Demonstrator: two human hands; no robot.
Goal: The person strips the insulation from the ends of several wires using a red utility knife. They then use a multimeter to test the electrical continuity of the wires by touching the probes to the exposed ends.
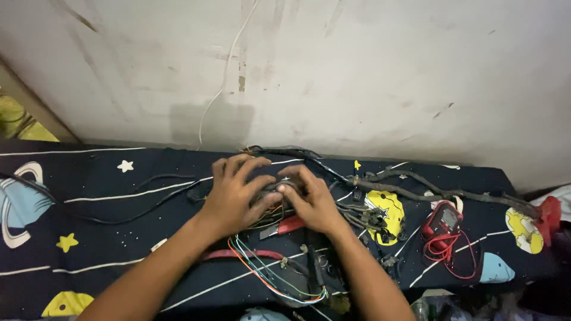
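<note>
Both grips, left hand [233,193] and right hand [312,199], seemingly pinch a dark, tangled wire bundle [272,191].

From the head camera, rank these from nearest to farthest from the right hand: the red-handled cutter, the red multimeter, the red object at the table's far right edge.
1. Red-handled cutter: just below the right hand, partly under it.
2. Red multimeter: further right, on the cloth with its red leads.
3. Red object: at the far right edge.
</note>
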